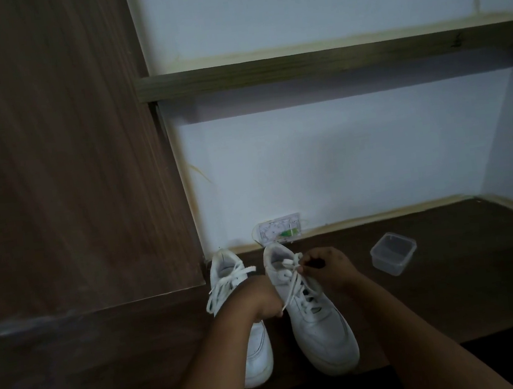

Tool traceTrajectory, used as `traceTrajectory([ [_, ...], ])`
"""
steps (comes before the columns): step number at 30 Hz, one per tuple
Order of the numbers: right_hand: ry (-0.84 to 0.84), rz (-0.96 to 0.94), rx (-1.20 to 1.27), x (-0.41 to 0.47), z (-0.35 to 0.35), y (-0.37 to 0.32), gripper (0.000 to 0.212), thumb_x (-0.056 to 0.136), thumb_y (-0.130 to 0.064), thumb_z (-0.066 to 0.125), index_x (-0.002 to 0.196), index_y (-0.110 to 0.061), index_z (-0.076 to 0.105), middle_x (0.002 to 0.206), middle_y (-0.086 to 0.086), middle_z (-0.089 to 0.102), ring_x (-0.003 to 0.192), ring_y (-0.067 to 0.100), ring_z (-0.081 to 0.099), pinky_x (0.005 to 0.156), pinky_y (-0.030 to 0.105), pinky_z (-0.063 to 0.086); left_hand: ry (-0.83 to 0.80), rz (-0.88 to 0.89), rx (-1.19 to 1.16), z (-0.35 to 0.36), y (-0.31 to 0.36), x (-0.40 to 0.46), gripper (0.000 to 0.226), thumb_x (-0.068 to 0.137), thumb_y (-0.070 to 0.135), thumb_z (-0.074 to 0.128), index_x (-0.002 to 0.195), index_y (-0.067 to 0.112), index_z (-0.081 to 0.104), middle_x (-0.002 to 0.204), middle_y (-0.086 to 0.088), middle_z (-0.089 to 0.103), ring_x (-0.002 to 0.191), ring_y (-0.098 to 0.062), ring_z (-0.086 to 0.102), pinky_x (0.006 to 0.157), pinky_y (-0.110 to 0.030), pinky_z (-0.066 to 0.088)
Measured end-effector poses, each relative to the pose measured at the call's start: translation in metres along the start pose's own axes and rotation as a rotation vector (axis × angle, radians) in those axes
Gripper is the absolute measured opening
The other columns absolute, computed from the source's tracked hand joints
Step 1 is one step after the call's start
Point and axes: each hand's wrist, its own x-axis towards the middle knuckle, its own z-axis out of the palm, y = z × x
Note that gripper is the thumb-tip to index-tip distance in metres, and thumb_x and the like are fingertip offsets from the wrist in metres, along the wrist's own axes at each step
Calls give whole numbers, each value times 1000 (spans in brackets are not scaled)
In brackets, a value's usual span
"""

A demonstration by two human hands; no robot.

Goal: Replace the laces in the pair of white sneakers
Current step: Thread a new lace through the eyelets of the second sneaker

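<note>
Two white sneakers stand side by side on a dark wooden desk (455,299), toes toward me. The right sneaker (319,325) has a white lace (293,282) running from its top eyelets down toward my left hand. My left hand (263,303) sits between the shoes and grips the lower end of that lace. My right hand (325,266) pinches the lace at the top of the tongue. The left sneaker (255,353) lies partly under my left forearm, with its own lace (227,283) loose across the opening.
A small clear plastic container (393,253) stands on the desk to the right of the shoes. A wall socket plate (280,228) is behind them. A tall wooden panel (59,154) closes the left side and a shelf (329,61) runs above.
</note>
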Motion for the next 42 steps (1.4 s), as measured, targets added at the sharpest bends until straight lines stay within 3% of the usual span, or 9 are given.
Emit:
traceTrajectory([
  [5,103,-41,22,-5,2,0,25,74,-11,79,76,-30,63,76,-14,64,70,-6,59,64,6,43,223,49,-223,8,-3,14,16,91,20,56,91,15,71,98,-1,68,93,-18,64,79,-30,53],
  [9,39,-198,-175,-2,4,-5,16,79,-11,71,92,-18,75,88,-4,67,77,9,61,72,18,47,434,33,-391,11,3,29,18,91,18,56,93,27,72,107,3,65,97,-19,64,77,-27,51],
  [13,69,-199,-201,-2,5,-5,10,75,-9,71,82,-15,75,80,0,70,72,11,61,65,20,44,443,127,-312,17,13,39,27,92,17,54,107,30,71,121,3,52,106,-20,59,79,-24,45],
  [17,108,-203,-144,-6,8,-2,9,73,-6,72,73,-14,68,65,-10,58,64,11,55,61,25,42,452,222,-223,13,13,49,26,94,18,54,112,29,70,123,-2,50,113,-19,53,85,-25,42],
  [23,144,-200,-58,-7,7,2,19,74,-2,71,88,-12,64,74,-6,63,68,14,62,64,30,49,443,287,-111,5,10,55,20,91,21,57,109,24,67,118,1,46,111,-18,51,81,-25,41],
  [28,131,-230,-141,-9,6,-1,14,77,-1,66,85,-13,68,74,-7,63,63,5,57,59,12,41,546,317,33,12,13,50,14,91,17,54,103,12,57,118,-2,42,108,-19,46,81,-36,48],
  [33,76,-208,-221,-8,8,-8,15,81,-3,59,76,-17,59,75,-2,57,69,16,52,61,27,39,563,302,100,15,9,52,18,93,20,54,109,15,56,121,-2,37,110,-18,43,74,-32,45],
  [36,102,-200,-205,-12,12,-11,7,85,-7,59,89,-12,55,75,-3,57,66,14,53,59,31,42,543,291,86,15,7,51,20,92,20,55,112,15,56,124,-3,37,113,-19,43,75,-31,43],
  [42,45,-169,-274,-12,1,-13,27,83,-4,58,103,-15,45,71,-4,55,65,19,55,56,31,41,545,269,99,16,6,50,27,94,20,53,120,14,54,130,-3,34,118,-20,41,82,-35,48],
])
